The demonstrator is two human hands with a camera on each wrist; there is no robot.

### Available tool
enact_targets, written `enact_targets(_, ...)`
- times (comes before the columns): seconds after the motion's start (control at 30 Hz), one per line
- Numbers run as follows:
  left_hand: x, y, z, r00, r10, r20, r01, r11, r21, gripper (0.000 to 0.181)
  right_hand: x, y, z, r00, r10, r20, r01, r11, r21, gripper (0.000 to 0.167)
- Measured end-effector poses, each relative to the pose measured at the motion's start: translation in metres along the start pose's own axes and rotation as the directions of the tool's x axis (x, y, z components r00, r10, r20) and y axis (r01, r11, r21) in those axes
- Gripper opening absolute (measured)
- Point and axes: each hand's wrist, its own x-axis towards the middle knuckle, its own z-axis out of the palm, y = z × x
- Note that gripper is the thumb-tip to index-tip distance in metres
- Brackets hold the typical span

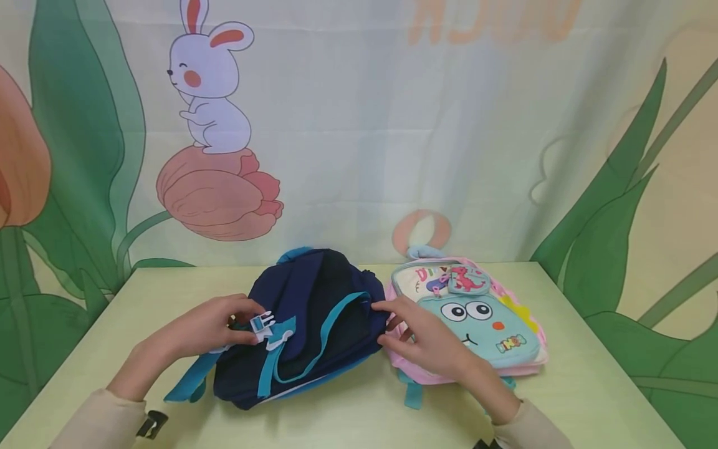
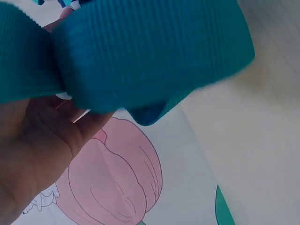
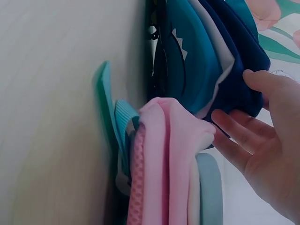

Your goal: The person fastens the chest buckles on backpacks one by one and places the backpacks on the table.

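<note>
A navy backpack [image 1: 336, 324] lies back side up, its teal straps loose across it. My left hand [image 1: 210, 324] pinches a white buckle [image 1: 262, 324] on a teal strap at the bag's left side. In the left wrist view, a wide teal strap [image 2: 150, 51] hides most of the fingers of my left hand [image 2: 42, 145]. My right hand [image 1: 429, 340] touches the bag's right edge with its fingertips. The right wrist view shows my right hand [image 3: 276, 136] with thumb and fingers lightly bent against the navy fabric [image 3: 239, 89].
A pink and mint backpack [image 1: 477, 330] with a cartoon face lies right of the navy one, partly beneath my right forearm. Both bags are on a pale yellow-green table [image 1: 589, 374]. Behind hangs a curtain [image 1: 348, 156] printed with a rabbit and plants.
</note>
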Motion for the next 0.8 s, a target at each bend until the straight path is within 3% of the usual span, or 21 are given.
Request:
enact_targets(0.27,-0.002,-0.004,-0.001,1.000,0.009,-0.001,-0.009,0.999,0.052,0.038,0.001,0.003,0.008,0.998,-0.031,0.052,0.038,0.989,-0.140,0.042)
enact_targets(0.4,-0.004,-0.006,0.000,1.000,0.011,-0.005,-0.011,0.997,0.074,0.037,0.002,0.001,0.011,0.995,-0.002,0.099,0.021,0.982,-0.189,0.041)
enact_targets(0.57,-0.005,-0.010,0.000,1.000,0.003,-0.009,-0.002,0.996,0.093,0.036,0.005,-0.003,0.014,0.981,0.074,0.178,-0.037,0.979,-0.202,0.040)
enact_targets(0.8,-0.008,-0.016,0.000,1.000,-0.018,-0.007,0.019,0.994,0.108,0.036,0.012,-0.007,0.020,0.959,0.061,0.275,0.006,0.972,-0.236,0.039)
